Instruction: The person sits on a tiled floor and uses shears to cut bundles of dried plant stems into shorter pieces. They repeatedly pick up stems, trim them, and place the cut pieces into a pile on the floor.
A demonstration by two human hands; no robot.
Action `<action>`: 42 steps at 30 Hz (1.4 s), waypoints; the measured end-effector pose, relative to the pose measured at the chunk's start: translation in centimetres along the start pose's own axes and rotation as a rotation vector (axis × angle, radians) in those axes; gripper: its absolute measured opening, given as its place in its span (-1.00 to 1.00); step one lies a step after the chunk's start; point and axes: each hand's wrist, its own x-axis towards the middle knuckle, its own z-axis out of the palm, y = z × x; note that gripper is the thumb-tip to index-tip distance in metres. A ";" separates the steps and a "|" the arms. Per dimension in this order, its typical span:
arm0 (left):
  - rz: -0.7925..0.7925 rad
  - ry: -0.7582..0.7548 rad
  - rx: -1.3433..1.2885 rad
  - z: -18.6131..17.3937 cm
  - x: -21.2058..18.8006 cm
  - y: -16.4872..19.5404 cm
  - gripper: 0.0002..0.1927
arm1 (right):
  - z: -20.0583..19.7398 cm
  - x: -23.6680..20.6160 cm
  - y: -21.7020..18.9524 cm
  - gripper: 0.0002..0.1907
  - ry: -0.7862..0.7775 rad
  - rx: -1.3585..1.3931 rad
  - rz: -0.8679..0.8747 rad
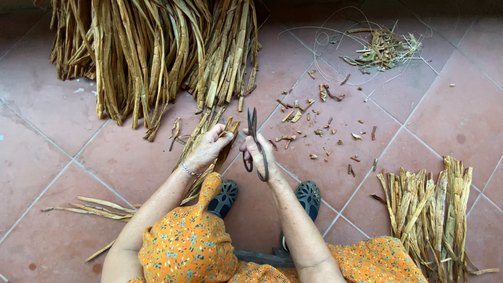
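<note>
My left hand (pixel 207 149) grips a small bundle of dried tan fibre strips (pixel 201 133) near their cut ends, with a thin bracelet on the wrist. My right hand (pixel 260 153) holds dark metal scissors (pixel 253 137), blades pointing away from me and nearly closed, just right of the bundle's ends. The bundle's lower part runs under my left arm toward my knee.
A large heap of dried strips (pixel 152 52) lies at the top left. A trimmed bundle (pixel 429 209) lies at the lower right. Small cut-off bits (pixel 314 126) litter the red floor tiles (pixel 52 120). A scrap tangle with thin strands (pixel 382 50) sits top right. My dark shoes (pixel 309 196) show below.
</note>
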 end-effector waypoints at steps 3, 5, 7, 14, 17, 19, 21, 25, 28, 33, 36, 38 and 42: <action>0.068 0.002 -0.025 0.4 0.3 -0.6 -0.82 | -0.1 0.1 0.3 -0.44 0.043 -0.040 0.004; 0.082 0.027 -0.125 0.4 0.4 -0.7 -0.83 | -0.2 0.1 0.4 -0.42 0.028 -0.085 -0.020; 0.090 0.059 -0.174 0.3 0.4 -0.8 -0.83 | -0.1 0.0 0.3 -0.40 -0.043 -0.185 -0.104; 0.181 0.103 0.031 0.2 0.6 -1.2 -0.82 | 0.9 -1.2 -1.8 -0.21 -0.017 -0.426 -0.056; 0.190 0.086 0.025 0.3 0.7 -1.5 -0.81 | 0.9 -1.4 -2.3 -0.23 0.000 -0.486 -0.093; 0.184 0.069 0.000 0.3 0.7 -1.8 -0.81 | 0.9 -1.7 -1.9 -0.27 0.023 -0.512 -0.141; 0.172 0.065 0.005 0.4 1.0 -2.3 -0.80 | 1.3 -1.8 -0.9 -0.30 0.054 -0.510 -0.120; 0.166 0.069 -0.045 0.5 1.7 -3.2 -0.79 | 1.6 -1.3 2.1 -0.36 0.178 -0.496 -0.022; 0.137 0.131 -0.032 -0.7 1.4 -2.6 -0.76 | -0.3 0.6 3.4 -0.39 0.258 0.014 -0.213; 0.228 0.325 -0.195 -6.9 -3.2 1.9 -0.63 | -8.5 2.2 3.0 -0.20 0.486 0.236 0.174; 0.257 0.393 -0.168 -9.5 -6.4 4.5 -0.62 | -10.8 2.0 3.3 -0.10 0.498 0.327 0.191; 0.399 0.454 -0.111 -11.2 -9.7 5.8 -0.77 | -11.2 1.9 3.9 -0.09 0.501 0.341 0.204; 0.676 0.633 0.186 -15.8 -16.6 9.0 -0.89 | -10.8 1.8 5.0 -0.10 0.475 0.377 0.219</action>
